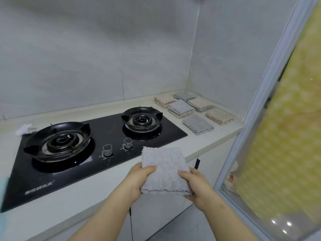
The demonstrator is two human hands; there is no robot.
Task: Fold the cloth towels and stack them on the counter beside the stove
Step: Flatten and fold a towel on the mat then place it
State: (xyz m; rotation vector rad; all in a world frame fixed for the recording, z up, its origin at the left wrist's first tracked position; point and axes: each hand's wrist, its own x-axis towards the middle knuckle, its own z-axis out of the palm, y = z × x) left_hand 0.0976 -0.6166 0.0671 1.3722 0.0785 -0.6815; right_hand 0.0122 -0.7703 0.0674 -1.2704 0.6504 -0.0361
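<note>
I hold a folded grey towel (165, 169) in the air over the counter's front edge, right of the stove knobs. My left hand (139, 180) grips its left side with the thumb on top. My right hand (194, 185) grips its right side the same way. On the counter (173, 146) right of the black glass stove (97, 148) lie several folded towels and small stacks: a grey one (198, 125) nearest, a beige stack (219, 116), a grey-topped stack (180, 108), and more beige (165, 100) and grey (184, 96) ones by the wall.
The stove has two burners (58, 141) (141, 119) and two knobs (127, 143). A white crumpled rag (23, 129) lies at the stove's back left. A sliding glass door frame (260, 108) with yellow patterned film stands at the right. Tiled walls enclose the corner.
</note>
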